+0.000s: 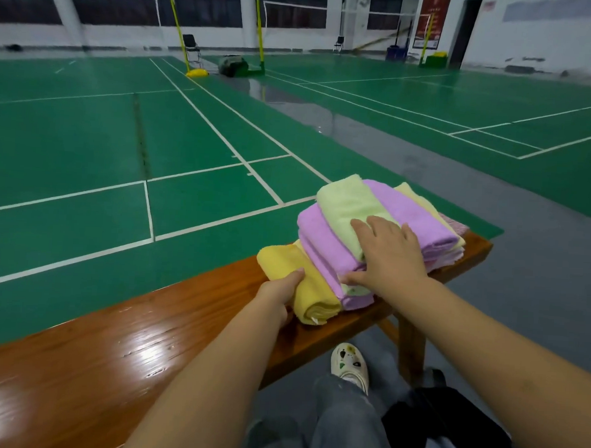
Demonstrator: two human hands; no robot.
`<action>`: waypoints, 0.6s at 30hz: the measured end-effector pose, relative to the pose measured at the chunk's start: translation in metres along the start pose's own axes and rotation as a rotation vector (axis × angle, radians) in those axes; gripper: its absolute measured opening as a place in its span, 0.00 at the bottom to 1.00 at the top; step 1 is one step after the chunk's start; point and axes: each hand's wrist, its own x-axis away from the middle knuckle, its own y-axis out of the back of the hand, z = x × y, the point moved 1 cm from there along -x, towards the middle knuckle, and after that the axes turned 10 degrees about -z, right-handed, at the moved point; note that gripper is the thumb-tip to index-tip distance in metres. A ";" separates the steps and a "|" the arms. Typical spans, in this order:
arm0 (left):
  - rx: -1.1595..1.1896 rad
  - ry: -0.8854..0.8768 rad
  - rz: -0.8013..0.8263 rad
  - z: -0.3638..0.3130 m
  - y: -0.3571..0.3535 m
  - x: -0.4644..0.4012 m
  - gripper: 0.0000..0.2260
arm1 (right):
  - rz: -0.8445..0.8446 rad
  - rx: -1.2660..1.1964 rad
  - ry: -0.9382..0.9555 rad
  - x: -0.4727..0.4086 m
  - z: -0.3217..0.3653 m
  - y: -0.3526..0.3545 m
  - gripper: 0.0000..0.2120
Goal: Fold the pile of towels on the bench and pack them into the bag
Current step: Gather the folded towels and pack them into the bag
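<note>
- The towels are already lying folded in a stack (383,225) at the far end of the bench (116,344), so the folding is looking done, or nearly so, and the packing appears to be the step now in hand.
- The left hand (278,293) is curling round the near end of the yellow towel (298,284), thumb lying on top and fingers tucking under where they are hidden.
- That yellow towel is sitting on the bench just beside the stack, touching its lower purple layers.
- The right hand (388,256) is resting flat and spread on the stack, fingers reaching over the green towel (346,209) and the thumb pressing at the near corner.
- Purple, pale yellow and pink layers are showing beneath and behind the green one.
- A dark shape (447,427) by the person's right leg, below the bench, is possibly the bag; I cannot tell for sure, and no opening is showing.
- The next move is probably calling for both hands to be gathering the towels together, keeping pressure on top so the folds are not slipping, then carrying them down toward that bag.
</note>
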 end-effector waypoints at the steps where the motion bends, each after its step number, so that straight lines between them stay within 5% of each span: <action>1: 0.000 0.009 0.012 -0.001 -0.002 0.001 0.32 | -0.009 -0.011 0.013 -0.002 -0.002 0.001 0.43; 9: 0.150 -0.026 0.080 -0.003 0.011 0.007 0.26 | 0.074 -0.073 0.105 -0.016 -0.028 0.008 0.42; 13: 0.326 -0.082 0.183 -0.016 0.026 0.027 0.18 | 0.089 -0.100 0.123 -0.024 -0.035 0.013 0.34; 18: 0.390 -0.169 0.332 -0.044 0.029 0.055 0.15 | -0.001 -0.423 -0.017 -0.028 -0.045 0.016 0.22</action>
